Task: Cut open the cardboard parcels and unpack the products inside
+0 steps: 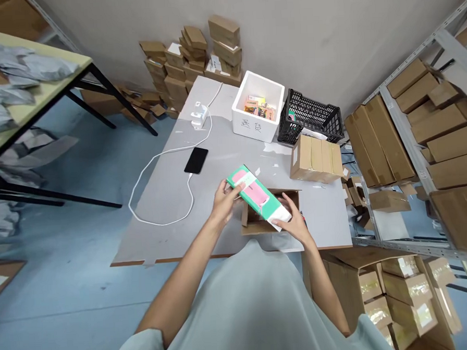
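Between my two hands is a green and white product box [260,197] with a pink item printed on its face, tilted down toward the right. My left hand [224,200] grips its upper left end, thumb across the top. At the lower right end, my right hand [294,221] pinches the white part. Beneath the product box an open cardboard box [255,228] rests on the table near the front edge, partly hidden by the product box and my hands; what it holds cannot be made out.
On the grey table [162,236] lie a black phone [196,160], its white cable and a power strip [199,115]. Behind are a white foam box [250,126] with small packets, a black crate [312,111] and bundled cartons [314,160]. Shelving [405,129] with cartons stands right.
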`<action>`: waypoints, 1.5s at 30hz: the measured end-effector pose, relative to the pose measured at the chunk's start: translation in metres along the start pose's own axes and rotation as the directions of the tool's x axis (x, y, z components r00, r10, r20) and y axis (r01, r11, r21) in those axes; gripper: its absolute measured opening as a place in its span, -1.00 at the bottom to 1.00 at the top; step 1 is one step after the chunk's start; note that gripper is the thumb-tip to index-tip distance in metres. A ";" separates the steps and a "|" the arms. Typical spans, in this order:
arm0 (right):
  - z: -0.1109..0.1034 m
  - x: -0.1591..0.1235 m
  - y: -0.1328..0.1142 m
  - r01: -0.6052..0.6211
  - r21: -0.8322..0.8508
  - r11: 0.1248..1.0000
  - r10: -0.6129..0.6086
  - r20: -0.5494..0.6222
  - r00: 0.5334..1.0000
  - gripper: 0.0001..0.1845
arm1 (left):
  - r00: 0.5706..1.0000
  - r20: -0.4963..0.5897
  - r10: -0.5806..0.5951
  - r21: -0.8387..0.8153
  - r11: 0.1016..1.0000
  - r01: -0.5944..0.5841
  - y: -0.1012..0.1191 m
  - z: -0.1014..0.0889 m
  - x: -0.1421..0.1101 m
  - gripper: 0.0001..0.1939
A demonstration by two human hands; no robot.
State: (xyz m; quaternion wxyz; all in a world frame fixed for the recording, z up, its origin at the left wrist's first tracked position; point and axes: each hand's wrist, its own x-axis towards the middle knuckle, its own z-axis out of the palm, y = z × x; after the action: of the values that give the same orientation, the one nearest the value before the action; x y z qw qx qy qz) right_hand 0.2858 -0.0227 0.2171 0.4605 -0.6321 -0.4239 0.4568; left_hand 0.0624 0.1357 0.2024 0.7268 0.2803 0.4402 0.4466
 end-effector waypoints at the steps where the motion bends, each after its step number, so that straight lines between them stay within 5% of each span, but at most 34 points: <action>1: 0.002 -0.005 -0.007 0.015 0.017 1.000 -0.015 0.007 1.000 0.21 | 0.998 0.005 -0.056 -0.045 0.997 0.056 0.002 -0.003 0.000 -0.25; 10: 0.044 -0.015 -0.032 0.061 0.188 0.980 -0.032 -0.153 0.988 -0.35 | 0.966 0.042 -0.254 -0.170 0.951 0.257 0.000 -0.018 -0.012 -0.42; 15: 0.070 -0.015 -0.042 0.148 0.195 0.969 -0.094 -0.263 0.960 -0.47 | 0.965 0.070 -0.251 -0.084 0.963 0.257 0.003 -0.032 -0.015 -0.27; 18: 0.082 -0.018 -0.047 0.166 0.167 0.972 -0.114 -0.282 0.953 -0.46 | 0.952 0.138 -0.273 0.010 0.962 0.274 0.004 -0.042 -0.015 -0.21; 22: 0.089 -0.023 -0.054 0.197 0.098 0.975 -0.159 -0.310 0.937 -0.21 | 0.937 0.221 -0.270 0.128 0.961 0.246 0.010 -0.054 -0.017 -0.20; 29: 0.066 -0.016 -0.100 0.353 -0.049 0.935 -0.354 -0.035 0.934 -0.09 | 0.883 0.284 -0.374 0.330 0.903 0.276 0.027 -0.048 -0.033 -0.11; 33: 0.048 -0.004 -0.120 0.421 -0.051 0.906 -0.414 0.113 0.903 -0.19 | 0.860 0.304 -0.410 0.431 0.864 0.259 0.026 -0.036 -0.047 -0.06; 40: 0.012 -0.004 -0.130 0.478 -0.031 0.878 -0.475 0.069 0.877 -0.46 | 0.810 0.487 -0.327 0.409 0.905 0.119 0.016 -0.023 -0.080 0.10; 45: -0.027 -0.009 -0.138 0.416 0.024 0.909 -0.416 0.106 0.903 -0.48 | 0.852 0.417 -0.316 0.442 0.890 0.113 0.008 0.000 -0.093 0.08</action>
State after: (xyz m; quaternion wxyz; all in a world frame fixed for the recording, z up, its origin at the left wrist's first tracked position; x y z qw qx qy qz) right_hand 0.2941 -0.0062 0.3568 0.5238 -0.5011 -0.5731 0.3821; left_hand 0.0390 0.0556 0.2447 0.7854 0.4725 0.3583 0.1776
